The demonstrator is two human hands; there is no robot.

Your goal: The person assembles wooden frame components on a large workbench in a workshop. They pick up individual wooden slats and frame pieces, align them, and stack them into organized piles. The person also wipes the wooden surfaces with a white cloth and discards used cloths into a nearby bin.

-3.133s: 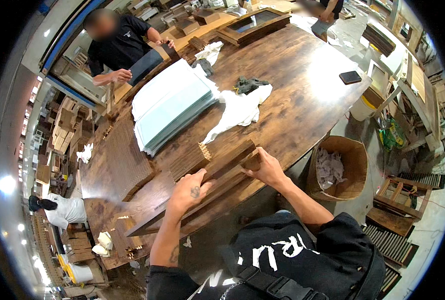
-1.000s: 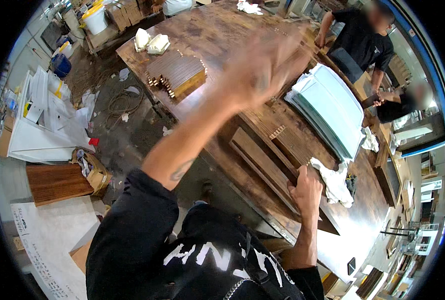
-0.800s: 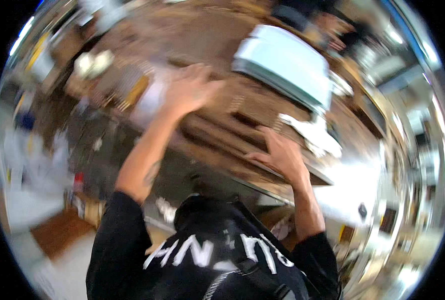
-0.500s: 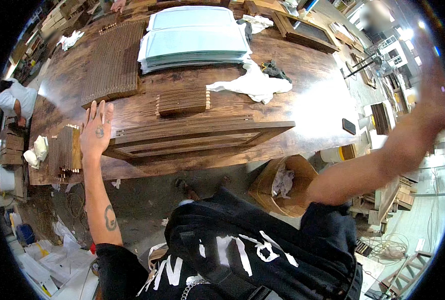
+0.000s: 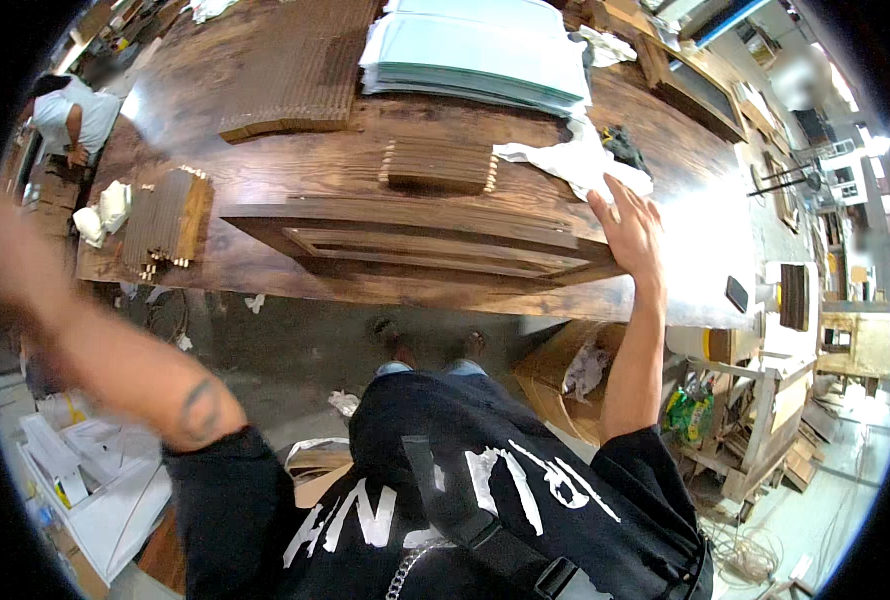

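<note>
A dark brown wooden frame (image 5: 415,222) with slatted openings stands on its long edge near the front of the table. At its right end is my right hand (image 5: 633,232), palm against the corner and fingers spread, holding nothing. My left hand (image 5: 23,245) is swung out to the far left, away from the frame, and smeared by motion; its fingers cannot be made out. Behind the frame lies a small bundle of brown wooden strips (image 5: 437,165) with pale ends. A similar short bundle (image 5: 173,220) sits near the table's left front.
The brown table (image 5: 295,170) bears a long row of strips (image 5: 300,70), stacked glass panes (image 5: 475,60), a white cloth (image 5: 555,160) and a phone (image 5: 737,294). A cardboard box (image 5: 555,375) stands below the front edge. Another person (image 5: 80,110) is at the left.
My left hand has left the frame's left end and swung out left. My right hand has come down from the far right onto the frame's right end. The view has shifted.
</note>
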